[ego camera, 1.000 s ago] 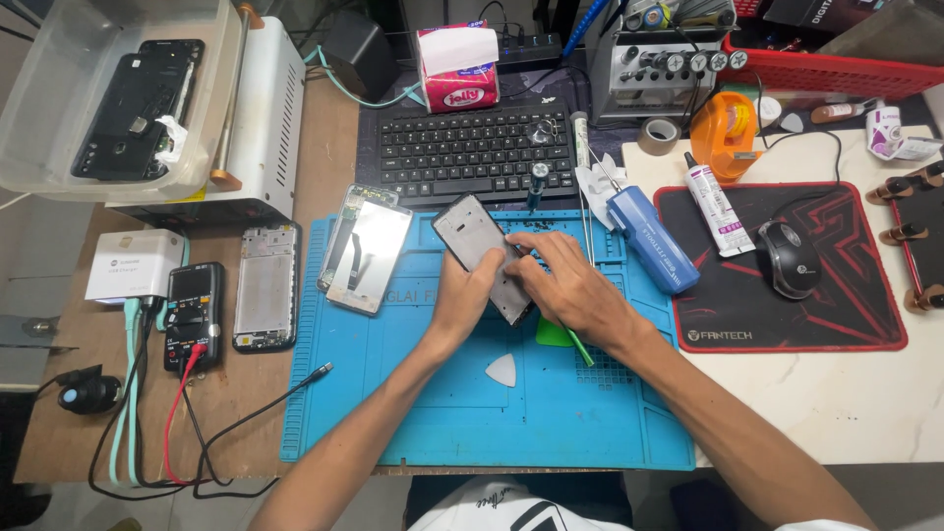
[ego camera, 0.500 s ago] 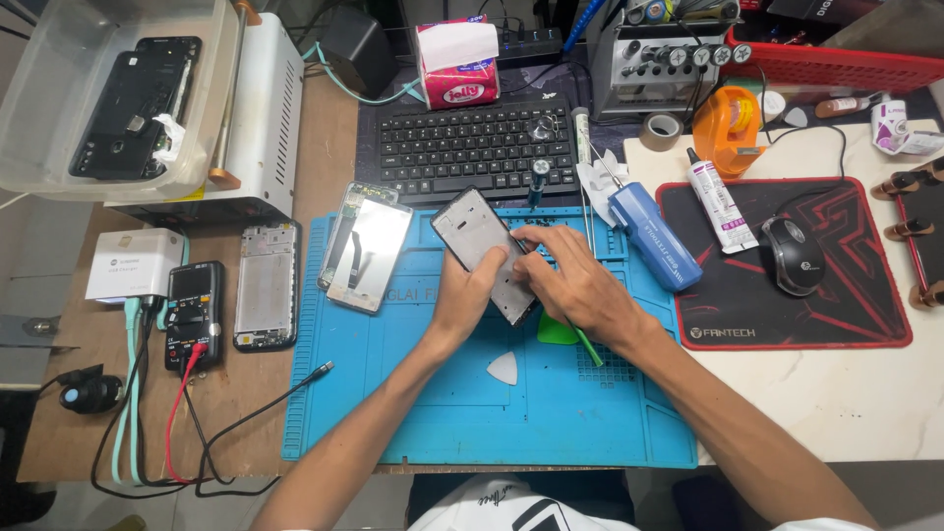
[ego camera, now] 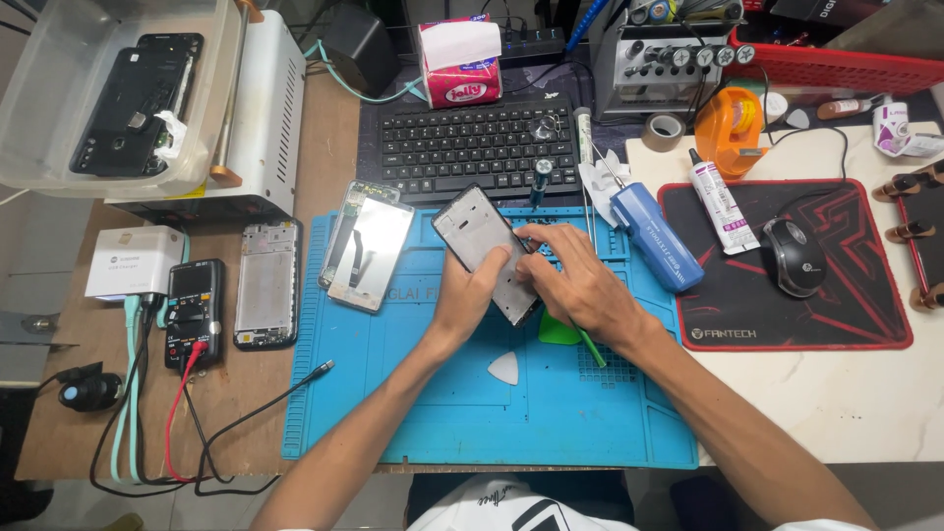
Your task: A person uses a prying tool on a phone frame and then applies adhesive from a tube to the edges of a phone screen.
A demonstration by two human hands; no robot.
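Note:
Over the blue work mat (ego camera: 393, 393) both my hands hold a dark phone frame (ego camera: 477, 231), tilted with its upper end pointing far left. My left hand (ego camera: 470, 295) grips its near edge from below. My right hand (ego camera: 580, 285) pinches its right side, fingers curled onto the frame. A green pry tool (ego camera: 562, 329) and a white triangular pick (ego camera: 504, 368) lie on the mat just below my hands. A second phone panel (ego camera: 369, 246) rests face up at the mat's left edge.
A black keyboard (ego camera: 462, 147) lies behind the mat. A blue cylinder (ego camera: 657, 236), glue tube (ego camera: 720, 205), mouse (ego camera: 793, 256) and red-black mouse pad (ego camera: 836, 305) sit to the right. Another phone frame (ego camera: 265, 283), a multimeter (ego camera: 194, 310) with leads and a white box (ego camera: 133, 261) sit left.
My hands and the phone frame have barely moved; my right fingers shifted slightly along the frame's right edge.

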